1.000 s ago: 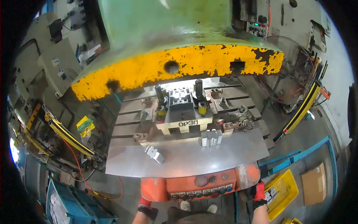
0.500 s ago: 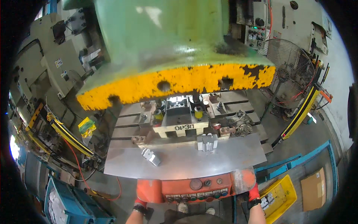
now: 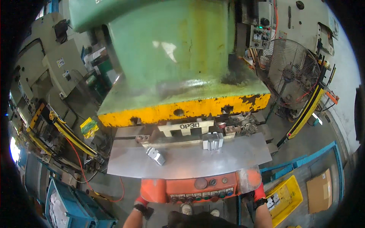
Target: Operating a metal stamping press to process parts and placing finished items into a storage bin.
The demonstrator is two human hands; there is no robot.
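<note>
My left hand [image 3: 141, 200], in a red glove, is at the left end of the orange control panel [image 3: 176, 185]. At the panel's right end is my right hand [image 3: 259, 193], gloved in red too. The end covers hide the fingers of both hands. Behind the panel lies a grey metal plate [image 3: 182, 163]. A bent metal bracket [image 3: 156, 156] rests on its left part, and a stack of metal parts [image 3: 212, 141] stands at its back, right of the middle. The green press ram [image 3: 171, 76] with its yellow lower edge is low over the die [image 3: 186, 129], covering most of it.
A yellow bin [image 3: 291, 193] holding metal parts and a cardboard sheet [image 3: 319, 192] are at right, by a blue rail [image 3: 292, 165]. Blue carts [image 3: 72, 201] stand at lower left. Yellow-black posts [image 3: 304, 114] flank the press; a caged fan [image 3: 291, 72] stands far right.
The press ram has come down, hiding the upper part of the die and its posts. Both hands remain at the panel's ends; the bracket and stack lie where they were.
</note>
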